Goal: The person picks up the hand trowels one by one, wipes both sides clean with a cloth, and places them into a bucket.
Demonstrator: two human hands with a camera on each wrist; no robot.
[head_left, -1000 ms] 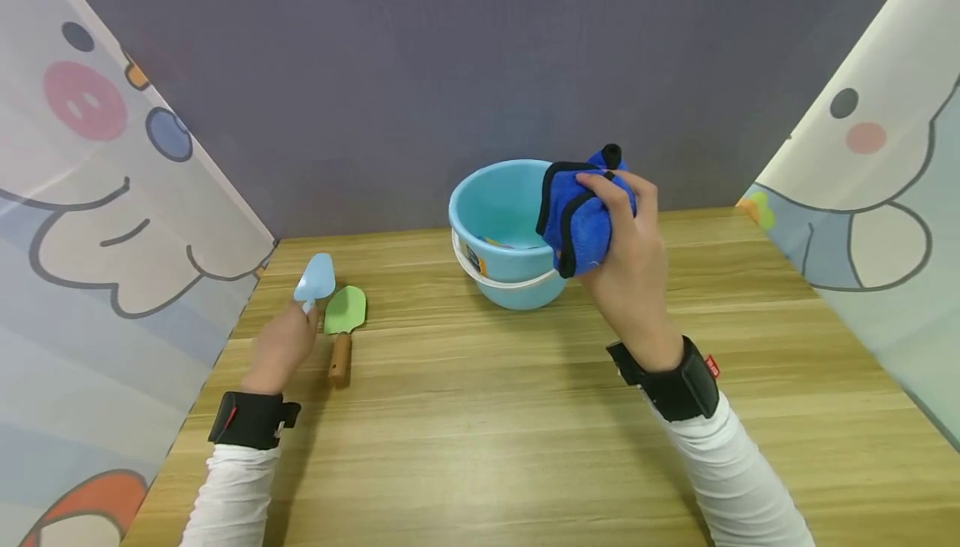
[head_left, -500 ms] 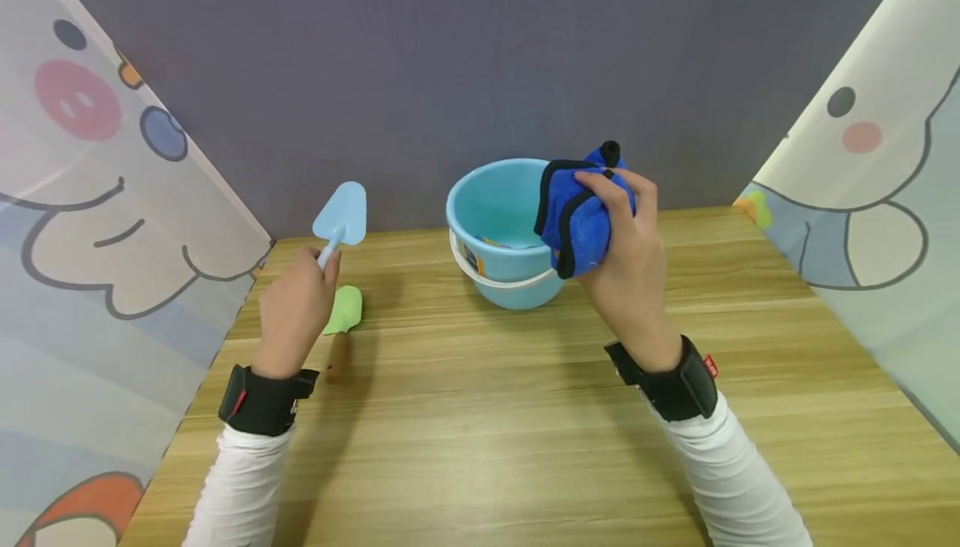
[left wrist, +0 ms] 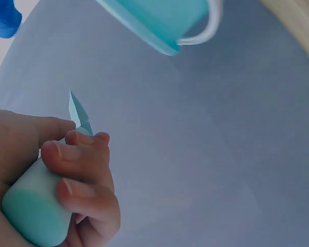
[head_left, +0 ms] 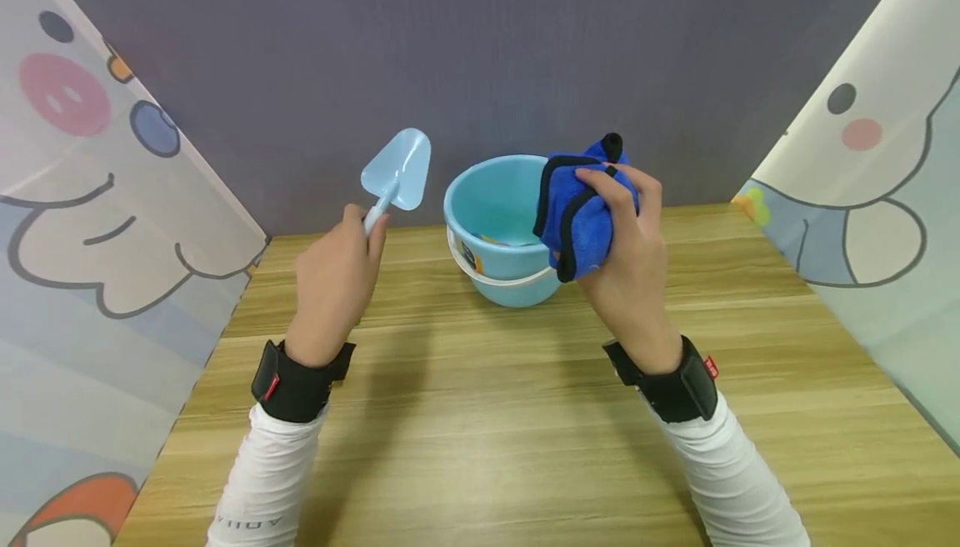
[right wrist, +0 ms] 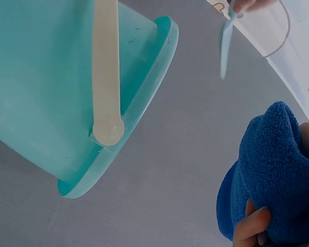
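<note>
Pale blue plastic toy shovel (head_left: 397, 172) stands up in the left hand (head_left: 335, 280), fingers wrapped round its handle. Right hand (head_left: 626, 255) squeezes a fluffy blue cloth (head_left: 577, 213) near the teal plastic bucket (head_left: 495, 230) on the wooden table (head_left: 480, 430).

I hold a pale blue toy shovel (head_left: 397, 170) blade-up at left, a bunched blue cloth (head_left: 581, 213) with black trim at right
</note>
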